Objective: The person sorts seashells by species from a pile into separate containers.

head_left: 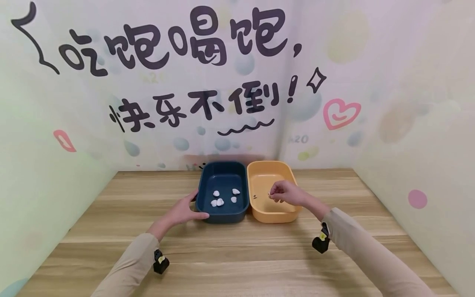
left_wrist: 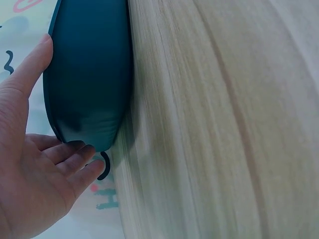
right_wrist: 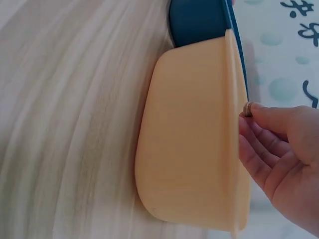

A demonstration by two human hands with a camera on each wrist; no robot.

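My left hand holds the dark blue bin at its near left corner. In the left wrist view the thumb touches the bin's rim and the loosely bent fingers lie along its side. Several white shell-like pieces lie in that bin. Over the yellow bin is my right hand. Its thumb and fingertips pinch a small brown striped shell, barely visible in the head view. Another small brownish piece lies on the yellow bin's floor, at the left.
Both bins stand side by side on a wood-grain table, close to the back wall. The wall bears large dark lettering and a pink heart. A black camera is strapped to each wrist.
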